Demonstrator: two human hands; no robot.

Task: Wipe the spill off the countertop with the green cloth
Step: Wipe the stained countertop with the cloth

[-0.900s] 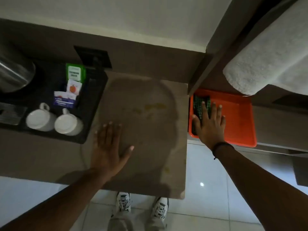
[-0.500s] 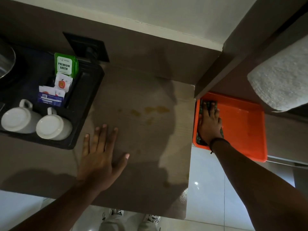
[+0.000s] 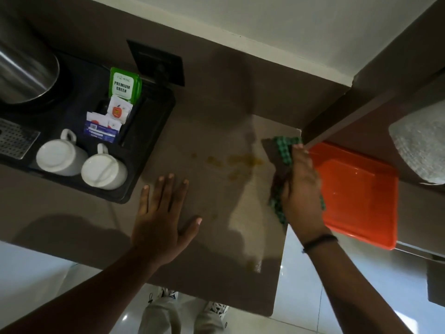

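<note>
A yellowish spill [image 3: 237,160] lies in several small blotches across the middle of the brown countertop [image 3: 216,261]. My right hand [image 3: 301,189] holds the green checked cloth [image 3: 284,150] at the counter's right edge, just right of the spill. The cloth hangs partly folded, with its dark underside showing. My left hand [image 3: 161,220] rests flat on the counter with fingers spread, below and left of the spill.
An orange tray [image 3: 356,189] sits on a lower shelf right of the counter. A black tray [image 3: 144,141] at left holds two upturned white cups [image 3: 103,168], tea sachets [image 3: 124,85] and a steel kettle [image 3: 21,71]. A white towel [image 3: 419,148] lies at far right.
My right hand has lifted the green cloth out of the orange tray and brought it left onto the counter's right edge. My left hand has stayed flat on the counter.
</note>
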